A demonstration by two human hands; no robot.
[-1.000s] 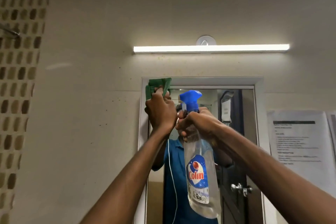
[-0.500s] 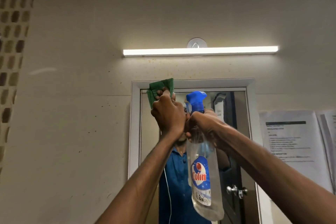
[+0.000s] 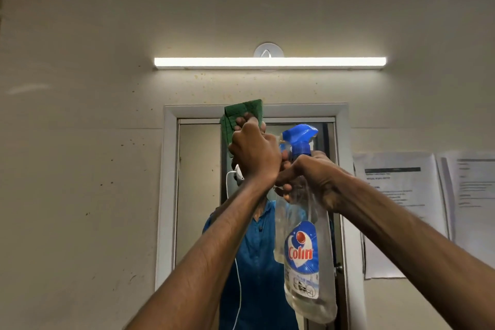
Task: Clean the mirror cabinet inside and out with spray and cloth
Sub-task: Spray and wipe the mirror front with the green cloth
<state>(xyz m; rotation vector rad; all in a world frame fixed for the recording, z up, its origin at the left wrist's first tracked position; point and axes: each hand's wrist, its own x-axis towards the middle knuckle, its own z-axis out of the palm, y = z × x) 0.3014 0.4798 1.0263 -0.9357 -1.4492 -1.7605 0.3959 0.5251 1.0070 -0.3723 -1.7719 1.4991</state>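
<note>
The mirror cabinet [image 3: 169,169] hangs on the wall ahead, white-framed, its door showing a reflection of a person in a blue shirt. My left hand [image 3: 254,153] grips a folded green cloth [image 3: 242,112] against the top of the mirror, the cloth overlapping the upper frame. Just to its right, my right hand [image 3: 313,177] holds the neck of a clear spray bottle [image 3: 305,257] with a blue trigger head and a "Colin" label, hanging upright in front of the glass.
A lit tube light [image 3: 269,62] runs along the wall above the cabinet. Printed paper sheets [image 3: 399,209] are stuck to the wall on the right. The beige wall to the left is speckled with dark spots.
My left hand has slid the green cloth rightward along the mirror's top edge, from the left corner toward the middle. The bottle stayed beside it; the view shifted too.
</note>
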